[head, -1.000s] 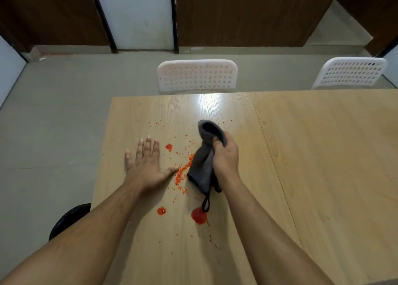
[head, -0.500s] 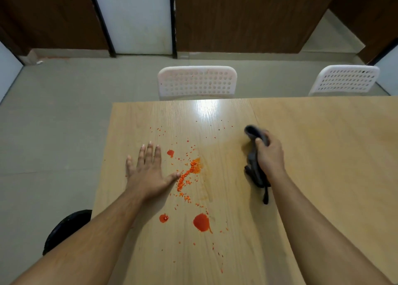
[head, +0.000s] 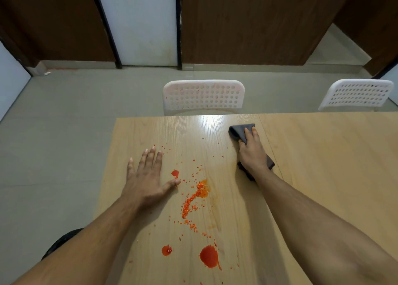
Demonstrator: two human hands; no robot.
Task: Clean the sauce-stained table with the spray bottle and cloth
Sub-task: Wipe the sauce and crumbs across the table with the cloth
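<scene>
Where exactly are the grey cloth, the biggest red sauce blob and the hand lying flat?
Dark grey cloth (head: pixel 239 130), head view: its far folded end, beyond the fingers.
Biggest red sauce blob (head: pixel 208 256), head view: its centre.
Left hand (head: pixel 146 177), head view: the back of the hand.

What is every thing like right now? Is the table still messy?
Table: still stained with red sauce.
Sauce: blobs and specks, not wiped.
Cloth: flat under the right hand.
Right hand: pressing the cloth.
Left hand: flat on the table.
Door: closed.
</scene>
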